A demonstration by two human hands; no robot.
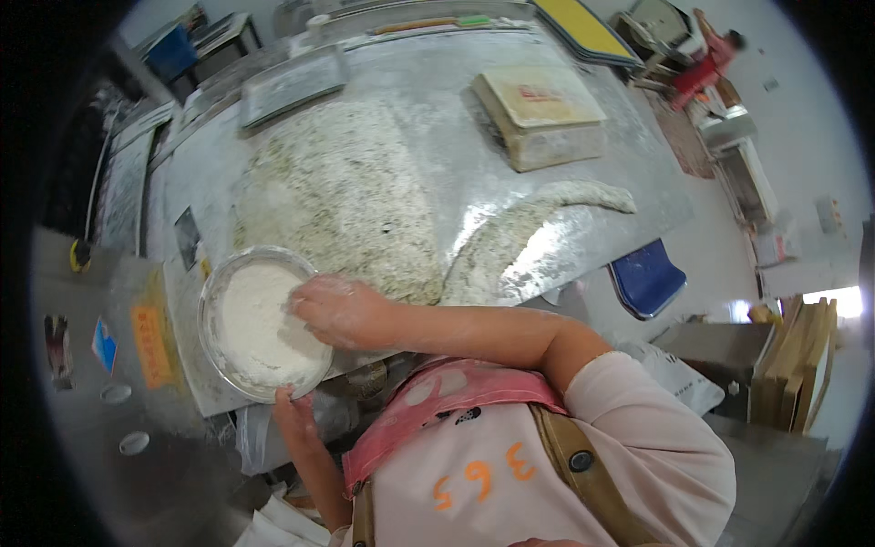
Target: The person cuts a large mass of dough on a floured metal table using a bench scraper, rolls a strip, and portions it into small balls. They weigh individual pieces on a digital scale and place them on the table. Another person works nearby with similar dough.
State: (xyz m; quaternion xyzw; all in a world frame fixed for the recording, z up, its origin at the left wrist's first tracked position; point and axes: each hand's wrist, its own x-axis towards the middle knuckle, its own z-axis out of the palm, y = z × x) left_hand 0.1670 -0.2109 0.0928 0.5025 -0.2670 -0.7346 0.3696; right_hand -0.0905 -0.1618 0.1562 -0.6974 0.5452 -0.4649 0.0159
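Observation:
A round metal bowl (208, 335) of white flour (256, 321) stands at the near left corner of the metal work table. My left hand (294, 400) grips its near rim, with the fingertips at the edge. My right hand (342, 311) reaches across my body over the bowl's right side. Its fingers are bent and dusted with flour; whether anything is between them is hidden. Beyond the bowl spreads a wide, flat sheet of green-flecked dough (342, 198) under a coat of flour. To its right lies a long curved strip of the same dough (506, 229).
A cream-coloured box-like unit (547, 102) sits at the back right of the metal table (437, 89). A shallow metal tray (294, 85) lies back left, a wooden rod (417, 26) along the back. A blue chair (646, 277) stands beside the table. Another person (711, 65) is farther off.

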